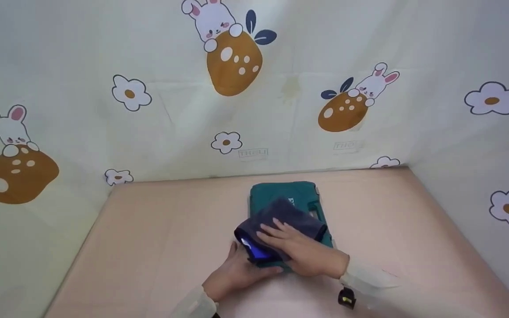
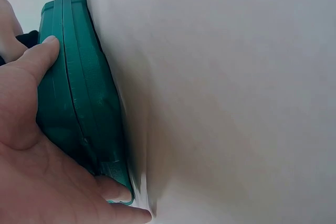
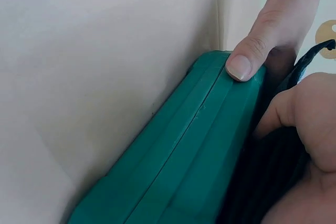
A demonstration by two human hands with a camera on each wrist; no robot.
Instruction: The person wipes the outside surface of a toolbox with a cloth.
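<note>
A green hard case (image 1: 272, 192) with white lettering and a handle on its right side lies flat on the table. Over its nearer half is spread a dark navy cloth (image 1: 301, 221). My right hand (image 1: 301, 249) presses on the cloth with straight fingers. At the case's near left corner, my left hand (image 1: 241, 269) holds it, thumb along the near side and fingers along the left side. A bright blue patch (image 1: 259, 251) shows below the cloth's left edge. In the right wrist view, the left thumb (image 3: 242, 67) presses the case's seamed side.
The table (image 1: 170, 221) has a pale pink covering. Around its back and sides hang light curtains (image 1: 281, 119) printed with rabbits and flowers. A small black object with a yellow mark (image 1: 346, 298) is beside my right sleeve.
</note>
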